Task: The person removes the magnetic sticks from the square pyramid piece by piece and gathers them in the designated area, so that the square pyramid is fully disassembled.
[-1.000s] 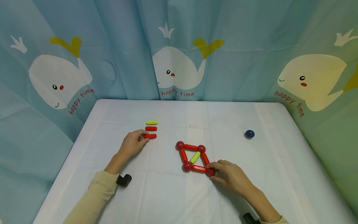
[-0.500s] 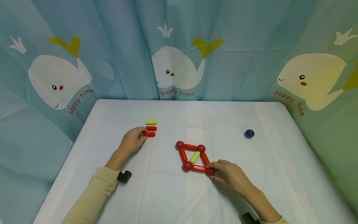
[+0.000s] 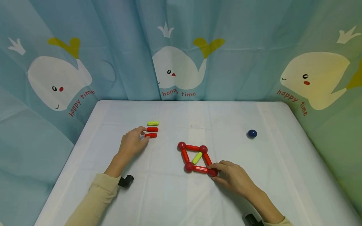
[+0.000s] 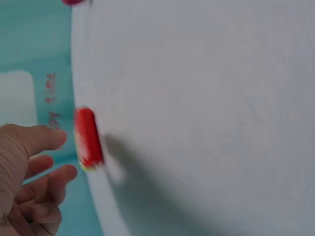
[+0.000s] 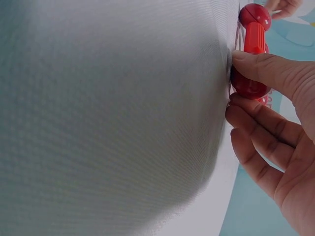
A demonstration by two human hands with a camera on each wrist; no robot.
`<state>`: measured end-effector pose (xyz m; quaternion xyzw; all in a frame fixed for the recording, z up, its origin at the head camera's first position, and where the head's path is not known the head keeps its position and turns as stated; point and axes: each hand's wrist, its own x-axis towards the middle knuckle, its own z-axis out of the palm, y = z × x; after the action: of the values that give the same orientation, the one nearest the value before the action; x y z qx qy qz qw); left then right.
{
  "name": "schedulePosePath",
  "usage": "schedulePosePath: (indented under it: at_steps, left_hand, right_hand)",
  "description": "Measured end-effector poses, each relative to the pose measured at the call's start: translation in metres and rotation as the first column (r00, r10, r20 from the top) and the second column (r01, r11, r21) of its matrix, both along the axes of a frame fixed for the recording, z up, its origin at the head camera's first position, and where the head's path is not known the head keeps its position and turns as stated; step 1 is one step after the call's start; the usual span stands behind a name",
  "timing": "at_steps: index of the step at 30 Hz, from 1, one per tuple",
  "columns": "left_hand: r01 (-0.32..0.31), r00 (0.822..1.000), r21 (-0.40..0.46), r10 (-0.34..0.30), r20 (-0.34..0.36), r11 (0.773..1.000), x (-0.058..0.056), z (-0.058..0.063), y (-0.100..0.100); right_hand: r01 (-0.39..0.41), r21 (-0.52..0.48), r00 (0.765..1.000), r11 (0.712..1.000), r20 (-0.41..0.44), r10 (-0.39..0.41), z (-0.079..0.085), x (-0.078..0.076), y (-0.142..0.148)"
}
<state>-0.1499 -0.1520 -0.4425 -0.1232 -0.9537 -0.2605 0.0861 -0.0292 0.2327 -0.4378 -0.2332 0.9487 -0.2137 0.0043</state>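
While my beige sleeves (image 3: 94, 196) slant in from both lower corners of the head view, with a black device (image 3: 126, 181) at the left wrist and another black device (image 3: 252, 219) at the right, my forearms angle inward over the white table (image 3: 164, 197). My right hand (image 3: 233, 177) reaches forward and to the left, its thumb and index finger pinching the near right red ball (image 3: 212, 173) while the other fingers bend loosely beside them. That ball is one corner of a four-sided frame (image 3: 201, 169) of red sticks and red balls, lying flat near the middle of the table; a yellow-green stick (image 3: 197, 158) runs diagonally inside it, between the near left and far right balls. Left of the frame and a little farther off, my left hand (image 3: 131, 143) stretches ahead, thumb and fingertips parted and pointing right, fingers softly bent, holding nothing. Its thumb tip comes up to the left end of the nearest red stick (image 3: 151, 135); I cannot tell whether they touch. Beyond lie a second red stick (image 3: 153, 129), close to my index fingertip, and a yellow-green piece (image 3: 153, 123), roughly parallel. Well to the right sits a dark blue ball (image 3: 252, 134), and behind the table hangs a blue-green whale curtain (image 3: 118, 40).
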Motion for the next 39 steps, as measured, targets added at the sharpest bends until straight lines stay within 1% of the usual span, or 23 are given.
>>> schedulePosePath:
  at_steps: [2, 3, 5, 6, 8, 10, 13, 15, 17, 18, 20, 22, 24, 28, 30, 33, 36, 39]
  left_hand:
    - [0.013, 0.998, 0.012, -0.013, -0.056, 1.000, 0.006, 0.006, 0.010]
    - [0.027, 0.997, 0.023, -0.025, -0.072, 0.999, 0.009, 0.008, 0.017]
    - [0.061, 0.995, 0.040, -0.057, -0.081, 0.997, 0.015, 0.013, 0.031]
    - [0.080, 0.994, 0.046, -0.077, -0.073, 0.996, 0.018, 0.015, 0.040]
    - [0.122, 0.992, 0.066, -0.120, -0.029, 0.990, 0.025, 0.018, 0.057]
    - [0.168, 0.985, 0.083, -0.170, 0.012, 0.982, 0.032, 0.019, 0.074]
    - [0.246, 0.965, 0.114, -0.254, 0.064, 0.962, 0.041, 0.017, 0.098]
    - [0.294, 0.949, 0.120, -0.304, 0.079, 0.948, 0.046, 0.014, 0.112]
    - [0.329, 0.935, 0.122, -0.341, 0.093, 0.936, 0.050, 0.012, 0.124]
    - [0.341, 0.931, 0.111, -0.352, 0.095, 0.933, 0.052, 0.011, 0.129]
    - [0.350, 0.928, 0.082, -0.357, 0.102, 0.933, 0.054, 0.010, 0.139]
    - [0.339, 0.932, 0.045, -0.342, 0.117, 0.940, 0.056, 0.007, 0.148]
    - [0.320, 0.939, -0.005, -0.317, 0.132, 0.947, 0.057, 0.005, 0.155]
    - [0.273, 0.951, -0.059, -0.260, 0.164, 0.960, 0.058, 0.001, 0.164]
    - [0.254, 0.955, -0.072, -0.239, 0.174, 0.964, 0.058, 0.001, 0.166]
    - [0.242, 0.957, -0.079, -0.225, 0.185, 0.967, 0.057, 0.002, 0.167]
    - [0.248, 0.956, -0.079, -0.231, 0.182, 0.965, 0.055, 0.001, 0.167]
    - [0.249, 0.959, -0.069, -0.235, 0.161, 0.966, 0.055, 0.001, 0.166]
  right_hand:
    - [-0.005, -0.007, 1.000, 1.000, -0.006, 0.005, 0.001, 0.000, 0.001]
    - [-0.007, -0.011, 1.000, 1.000, -0.010, 0.007, 0.001, 0.000, 0.002]
    - [-0.007, -0.013, 1.000, 1.000, -0.011, 0.007, 0.001, 0.000, 0.002]
    - [-0.007, -0.015, 1.000, 1.000, -0.012, 0.007, 0.001, 0.000, 0.002]
    - [-0.005, -0.014, 1.000, 1.000, -0.013, 0.005, 0.000, 0.000, 0.003]
    - [-0.003, -0.017, 1.000, 1.000, -0.016, 0.003, 0.000, 0.001, 0.003]
    - [-0.001, -0.021, 1.000, 1.000, -0.025, 0.001, -0.002, 0.001, 0.003]
    - [-0.004, -0.026, 0.999, 1.000, -0.034, 0.003, -0.003, 0.002, 0.002]
    - [-0.007, -0.031, 0.999, 0.999, -0.042, 0.005, -0.004, 0.002, 0.002]
    - [-0.008, -0.036, 0.999, 0.999, -0.047, 0.006, -0.004, 0.002, 0.001]
    - [-0.010, -0.042, 0.998, 0.999, -0.054, 0.008, -0.004, 0.002, 0.001]
    - [-0.012, -0.047, 0.998, 0.999, -0.060, 0.009, -0.004, 0.002, 0.001]
    - [-0.011, -0.052, 0.998, 0.999, -0.064, 0.008, -0.004, 0.002, 0.001]
    - [-0.014, -0.058, 0.998, 0.998, -0.059, 0.010, -0.003, 0.003, 0.001]
    - [-0.015, -0.060, 0.998, 0.998, -0.055, 0.012, -0.003, 0.003, 0.001]
    - [-0.020, -0.064, 0.998, 0.998, -0.054, 0.016, -0.003, 0.003, 0.001]
    - [-0.024, -0.069, 0.998, 0.997, -0.059, 0.020, -0.003, 0.003, 0.001]
    - [-0.025, -0.073, 0.997, 0.997, -0.068, 0.020, -0.004, 0.003, 0.001]
